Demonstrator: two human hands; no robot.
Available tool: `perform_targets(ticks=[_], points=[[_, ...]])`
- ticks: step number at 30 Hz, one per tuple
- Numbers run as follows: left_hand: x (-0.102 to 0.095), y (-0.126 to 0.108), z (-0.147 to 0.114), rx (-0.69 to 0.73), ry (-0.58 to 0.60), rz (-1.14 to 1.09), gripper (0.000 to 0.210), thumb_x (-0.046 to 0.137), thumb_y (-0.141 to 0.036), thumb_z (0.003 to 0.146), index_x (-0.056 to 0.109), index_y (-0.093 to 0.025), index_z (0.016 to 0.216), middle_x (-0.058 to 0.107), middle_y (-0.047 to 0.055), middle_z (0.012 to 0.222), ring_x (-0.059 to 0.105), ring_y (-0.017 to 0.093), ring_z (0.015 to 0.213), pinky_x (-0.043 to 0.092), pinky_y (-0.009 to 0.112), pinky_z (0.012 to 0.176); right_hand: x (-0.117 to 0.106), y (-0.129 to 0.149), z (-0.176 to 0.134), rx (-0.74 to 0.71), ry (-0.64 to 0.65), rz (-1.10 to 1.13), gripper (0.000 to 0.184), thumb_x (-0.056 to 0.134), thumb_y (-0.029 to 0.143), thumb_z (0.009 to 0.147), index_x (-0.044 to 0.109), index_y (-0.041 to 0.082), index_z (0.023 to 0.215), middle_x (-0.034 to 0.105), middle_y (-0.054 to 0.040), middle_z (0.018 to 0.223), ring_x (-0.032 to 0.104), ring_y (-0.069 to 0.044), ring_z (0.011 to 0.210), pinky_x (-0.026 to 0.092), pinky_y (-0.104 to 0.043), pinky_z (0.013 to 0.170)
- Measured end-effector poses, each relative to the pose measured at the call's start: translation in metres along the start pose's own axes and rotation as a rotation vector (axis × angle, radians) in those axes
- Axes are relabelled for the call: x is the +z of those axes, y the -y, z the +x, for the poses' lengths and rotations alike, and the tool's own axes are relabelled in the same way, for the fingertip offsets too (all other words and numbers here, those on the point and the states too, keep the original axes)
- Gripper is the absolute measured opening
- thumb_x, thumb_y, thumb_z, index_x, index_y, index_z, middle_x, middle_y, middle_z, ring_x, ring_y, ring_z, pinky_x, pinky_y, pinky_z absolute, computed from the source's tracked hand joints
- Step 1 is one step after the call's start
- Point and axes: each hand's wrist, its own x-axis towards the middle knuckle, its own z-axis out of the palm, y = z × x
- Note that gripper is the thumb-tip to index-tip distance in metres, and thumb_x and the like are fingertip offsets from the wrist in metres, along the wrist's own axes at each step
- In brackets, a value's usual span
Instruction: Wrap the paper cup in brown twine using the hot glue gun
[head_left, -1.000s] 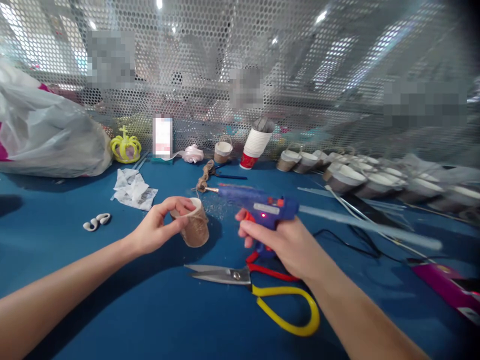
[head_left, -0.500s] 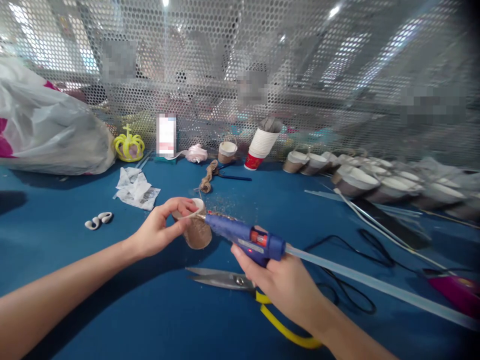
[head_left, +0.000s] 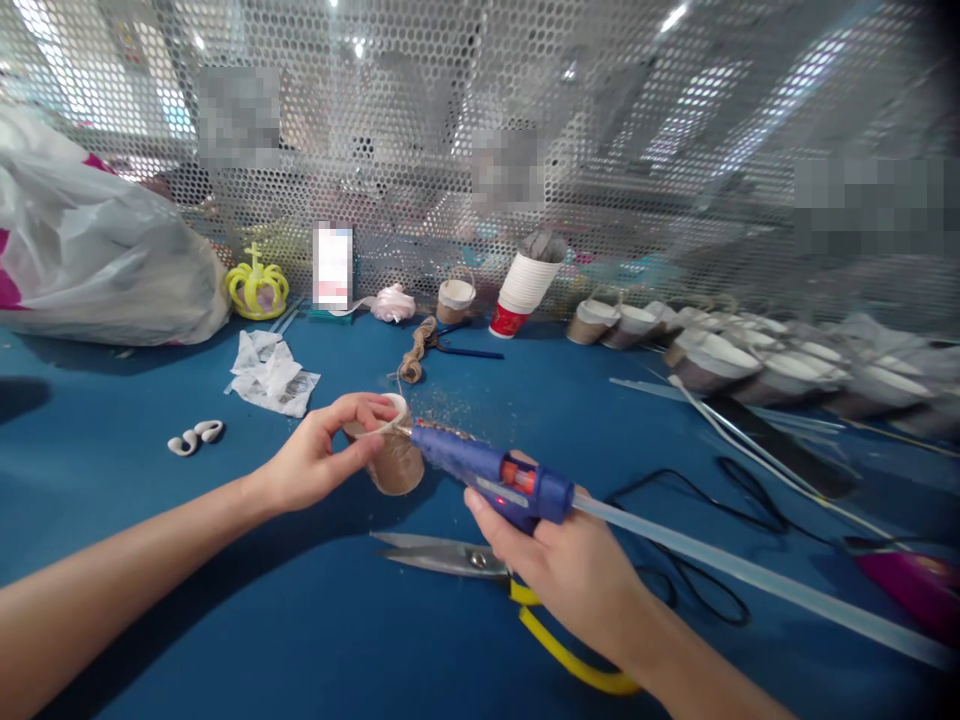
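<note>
My left hand [head_left: 326, 450] is closed on the rim of a small brown-wrapped paper cup [head_left: 399, 468], tilted slightly on the blue table. In my right hand [head_left: 555, 560] is a blue hot glue gun [head_left: 480, 465], with a long clear glue stick [head_left: 720, 560] running out of its back. The gun's metal nozzle meets the cup just below the rim, close to my left fingertips. Scissors [head_left: 450, 556] with yellow handles lie partly beneath my right hand. Behind the cup rests a bundle of twine [head_left: 415, 355]; a strand seems to reach the cup's rim.
Several wrapped cups [head_left: 712, 362] stand at the right, near a dark phone-like slab [head_left: 780, 445] and cables. A stack of paper cups [head_left: 525, 285] leans at the back by a perforated metal screen [head_left: 420, 130]. Left are a plastic bag [head_left: 112, 240], crumpled white tissue [head_left: 274, 375] and white earbuds [head_left: 196, 437].
The view has shifted very slightly. Both hands, the cup and the glue gun hold nearly the same positions, nozzle still at the rim.
</note>
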Motion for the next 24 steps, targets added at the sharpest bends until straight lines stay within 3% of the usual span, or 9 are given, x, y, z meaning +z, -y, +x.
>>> perform_targets(ticks=[7, 15, 19, 24], points=[[-0.001, 0.004, 0.0, 0.014, 0.038, -0.009, 0.011, 0.052, -0.022, 0.084, 0.052, -0.015, 0.075, 0.062, 0.013, 0.11, 0.047, 0.024, 0.119, 0.036, 0.041, 0.1, 0.007, -0.017, -0.002, -0.154, -0.046, -0.114, 0.014, 0.049, 0.022, 0.081, 0.062, 0.024, 0.078, 0.067, -0.0023, 0.068, 0.064, -0.018, 0.061, 0.054, -0.027, 0.059], [-0.005, 0.005, 0.001, 0.029, 0.082, -0.044, 0.015, 0.052, -0.025, 0.084, 0.051, -0.015, 0.074, 0.062, 0.014, 0.108, 0.044, 0.026, 0.121, 0.036, 0.041, 0.098, 0.0, -0.041, -0.006, -0.324, -0.081, -0.214, 0.017, 0.051, 0.028, 0.08, 0.068, 0.026, 0.082, 0.066, -0.0012, 0.064, 0.065, -0.02, 0.071, 0.054, -0.029, 0.065], [-0.006, 0.005, 0.002, 0.026, 0.1, -0.053, 0.014, 0.052, -0.023, 0.085, 0.051, -0.015, 0.074, 0.06, 0.015, 0.111, 0.043, 0.025, 0.122, 0.034, 0.042, 0.099, 0.002, -0.041, -0.007, -0.297, -0.086, -0.194, 0.016, 0.053, 0.031, 0.079, 0.067, 0.026, 0.082, 0.066, -0.0011, 0.063, 0.065, -0.02, 0.07, 0.053, -0.028, 0.062], [-0.007, 0.006, 0.002, 0.02, 0.108, -0.08, 0.014, 0.052, -0.023, 0.085, 0.05, -0.015, 0.073, 0.06, 0.015, 0.111, 0.042, 0.025, 0.123, 0.035, 0.041, 0.099, 0.007, -0.036, 0.0, -0.206, -0.093, -0.099, 0.024, 0.051, 0.032, 0.079, 0.059, 0.024, 0.058, 0.057, -0.0005, 0.047, 0.063, -0.019, 0.057, 0.05, -0.028, 0.051]])
